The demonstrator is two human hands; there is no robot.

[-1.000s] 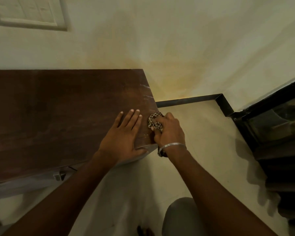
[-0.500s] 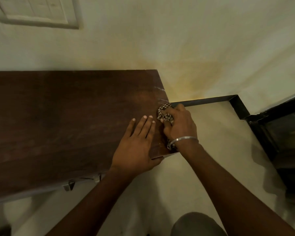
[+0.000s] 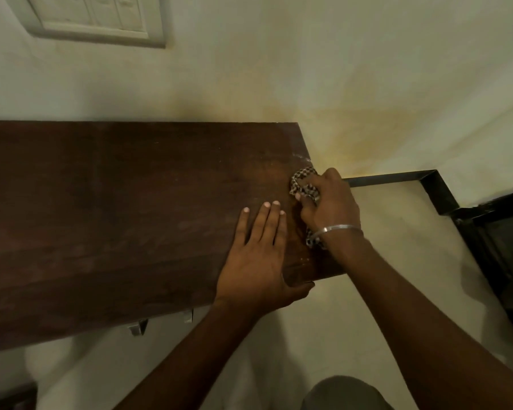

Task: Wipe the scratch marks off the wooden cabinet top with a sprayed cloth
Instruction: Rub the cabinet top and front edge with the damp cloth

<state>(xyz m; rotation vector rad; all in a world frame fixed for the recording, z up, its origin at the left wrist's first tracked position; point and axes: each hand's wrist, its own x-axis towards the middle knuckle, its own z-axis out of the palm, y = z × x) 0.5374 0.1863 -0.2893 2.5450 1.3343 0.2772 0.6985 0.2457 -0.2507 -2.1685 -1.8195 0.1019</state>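
A dark brown wooden cabinet top (image 3: pixel 116 208) fills the left and centre of the view. Pale scratch marks (image 3: pixel 301 156) show near its far right corner. My right hand (image 3: pixel 329 202) grips a bunched black-and-white checked cloth (image 3: pixel 304 180) and holds it against the top close to the right edge. A tail of the cloth hangs out under my wrist by the metal bangle. My left hand (image 3: pixel 258 255) lies flat on the wood just left of the cloth, fingers straight, thumb over the front edge.
A pale wall rises behind the cabinet, with a switch plate (image 3: pixel 101 22) at the top left. A black skirting strip (image 3: pixel 397 179) and a dark door frame (image 3: pixel 501 232) stand to the right. Metal handles (image 3: pixel 138 327) stick out below the front edge.
My right hand has slid the cloth along the right edge toward the far corner. My left hand stays flat beside it. The camera has shifted left.
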